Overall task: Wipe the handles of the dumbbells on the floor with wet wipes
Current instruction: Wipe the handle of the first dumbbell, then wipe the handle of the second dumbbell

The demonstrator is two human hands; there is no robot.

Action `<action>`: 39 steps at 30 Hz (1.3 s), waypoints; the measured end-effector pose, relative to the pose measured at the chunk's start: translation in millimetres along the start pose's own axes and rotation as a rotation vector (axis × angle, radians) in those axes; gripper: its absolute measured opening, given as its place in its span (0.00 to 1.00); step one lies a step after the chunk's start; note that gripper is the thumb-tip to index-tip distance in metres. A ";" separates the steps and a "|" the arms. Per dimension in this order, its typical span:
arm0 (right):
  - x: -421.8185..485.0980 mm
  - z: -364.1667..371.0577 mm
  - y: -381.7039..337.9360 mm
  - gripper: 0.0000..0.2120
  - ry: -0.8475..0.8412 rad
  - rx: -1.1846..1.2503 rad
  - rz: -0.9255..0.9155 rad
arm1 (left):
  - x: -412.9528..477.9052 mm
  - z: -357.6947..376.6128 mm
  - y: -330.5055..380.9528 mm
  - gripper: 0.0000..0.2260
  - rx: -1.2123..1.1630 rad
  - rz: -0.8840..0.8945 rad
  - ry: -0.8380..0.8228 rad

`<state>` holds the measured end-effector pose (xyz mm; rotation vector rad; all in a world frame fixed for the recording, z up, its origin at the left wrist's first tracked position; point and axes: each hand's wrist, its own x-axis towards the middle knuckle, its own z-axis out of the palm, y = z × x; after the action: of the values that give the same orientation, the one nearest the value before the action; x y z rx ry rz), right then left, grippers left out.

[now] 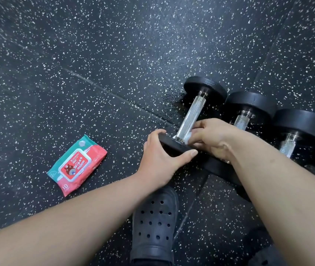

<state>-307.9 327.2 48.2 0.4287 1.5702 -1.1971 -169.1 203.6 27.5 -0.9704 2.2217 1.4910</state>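
Note:
Three black dumbbells with knurled chrome handles lie side by side on the speckled rubber floor. My left hand grips the near weight plate of the leftmost dumbbell. My right hand holds a white wet wipe against the lower end of that dumbbell's handle. The middle dumbbell and the right dumbbell are partly hidden by my right forearm. A red and teal pack of wipes lies on the floor to the left of my left hand.
A dark perforated clog on my foot stands below my hands, between my forearms. Seams between rubber floor tiles run diagonally across the floor. Speckled floor stretches to the left and beyond the dumbbells.

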 end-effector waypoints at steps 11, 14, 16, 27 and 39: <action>-42.2 -16.9 -4.9 0.20 0.289 -0.064 -0.100 | -10.4 -4.6 13.8 0.59 0.038 0.004 -0.006; -57.8 -22.6 -3.1 0.18 0.334 -0.106 -0.200 | -17.0 -5.8 25.7 0.60 0.091 0.022 0.007; -69.5 -29.3 -2.1 0.17 0.330 -0.147 -0.265 | -18.0 -9.0 34.8 0.60 0.157 0.020 0.000; -151.2 -110.3 14.7 0.12 0.395 -0.188 -0.426 | -43.3 -36.5 104.0 0.53 0.587 0.078 -0.123; -133.2 -120.6 60.3 0.08 0.672 -0.099 -0.560 | -84.2 20.4 109.3 0.35 0.613 0.222 0.134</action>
<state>-274.8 495.6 128.8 0.3530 2.4309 -1.4680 -183.7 278.6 144.1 -0.6504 2.7030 0.7294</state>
